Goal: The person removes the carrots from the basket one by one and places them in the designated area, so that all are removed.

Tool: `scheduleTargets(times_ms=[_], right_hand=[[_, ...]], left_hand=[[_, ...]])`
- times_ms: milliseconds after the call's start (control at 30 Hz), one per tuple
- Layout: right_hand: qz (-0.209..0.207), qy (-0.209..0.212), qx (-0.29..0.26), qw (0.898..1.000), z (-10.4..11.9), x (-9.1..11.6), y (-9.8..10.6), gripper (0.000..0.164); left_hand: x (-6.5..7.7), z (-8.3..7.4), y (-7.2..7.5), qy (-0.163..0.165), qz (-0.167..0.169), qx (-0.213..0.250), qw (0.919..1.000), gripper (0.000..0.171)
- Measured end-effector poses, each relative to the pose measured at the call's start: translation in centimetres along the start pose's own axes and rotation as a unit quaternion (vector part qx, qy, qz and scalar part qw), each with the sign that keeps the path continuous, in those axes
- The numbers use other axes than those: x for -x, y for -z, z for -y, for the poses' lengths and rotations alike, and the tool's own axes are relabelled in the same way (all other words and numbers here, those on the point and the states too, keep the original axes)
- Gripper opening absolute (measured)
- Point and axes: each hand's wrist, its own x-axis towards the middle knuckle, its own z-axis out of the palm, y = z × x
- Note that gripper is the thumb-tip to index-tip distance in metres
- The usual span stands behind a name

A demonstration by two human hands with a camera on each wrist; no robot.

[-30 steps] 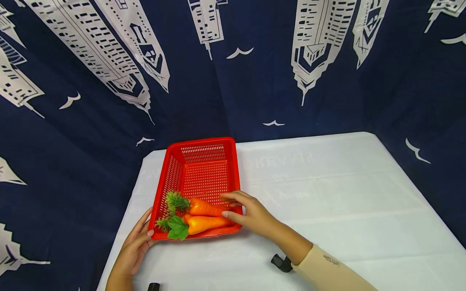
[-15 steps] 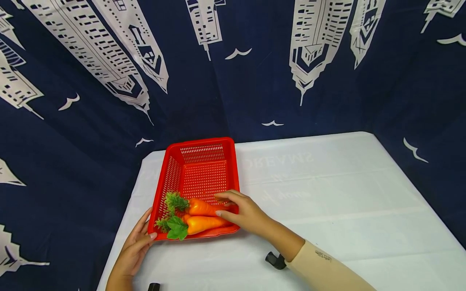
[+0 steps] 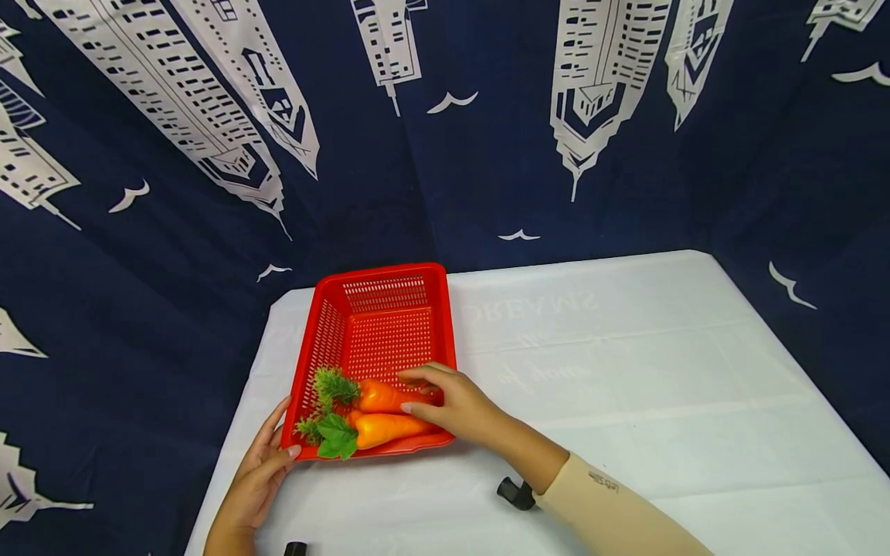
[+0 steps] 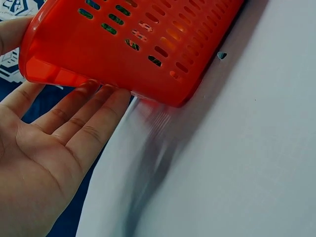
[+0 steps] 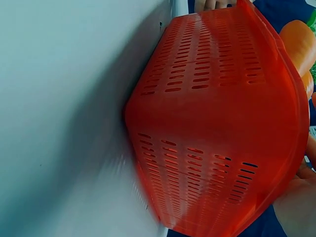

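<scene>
A red plastic basket (image 3: 389,340) with slotted walls stands on the white-covered table. Against its near wall lie carrots: one orange with a feathery green top (image 3: 378,395), and a yellower one with broad leaves (image 3: 382,429). More feathery green pokes out at the corner. My left hand (image 3: 253,483) grips the near left corner, thumb on the rim; in the left wrist view its fingers reach along the outer wall (image 4: 133,54). Over the near right rim comes my right hand (image 3: 452,401), thumb and forefinger apart on either side of the orange carrot's narrow end, which the hand partly hides.
The white table cover (image 3: 626,371) stretches away to the right of the basket. A dark blue cloth (image 3: 480,170) with printed white buildings and birds hangs behind and at the sides. Small black fittings (image 3: 516,494) show by the right wrist and at the bottom edge.
My right hand has slid left over the carrots, further into the basket. The carrots, basket and left hand have stayed nearly in place.
</scene>
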Motion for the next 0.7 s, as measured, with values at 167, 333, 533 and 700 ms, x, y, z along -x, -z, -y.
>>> scheduleTargets(times_ms=[167, 333, 533, 700], right_hand=[[0.005, -0.008, 0.008, 1.0, 0.17, -0.42, -0.16, 0.048], [0.014, -0.01, 0.013, 1.0, 0.4, -0.73, -0.28, 0.048], [0.019, -0.013, 0.034, 0.999, 0.5, -0.93, -0.44, 0.045], [0.024, -0.017, 0.044, 0.999, 0.68, -1.08, -0.52, 0.044]], left_hand=[[-0.05, -0.11, -0.06, 0.014, -0.017, -0.004, 0.9997, 0.074], [-0.12, -0.1, -0.05, 0.023, -0.026, -0.006, 0.9994, 0.074], [-0.16, -0.03, 0.0, 0.021, -0.022, -0.005, 0.9995, 0.074], [-0.08, -0.04, -0.06, 0.019, -0.024, -0.005, 0.9995, 0.074]])
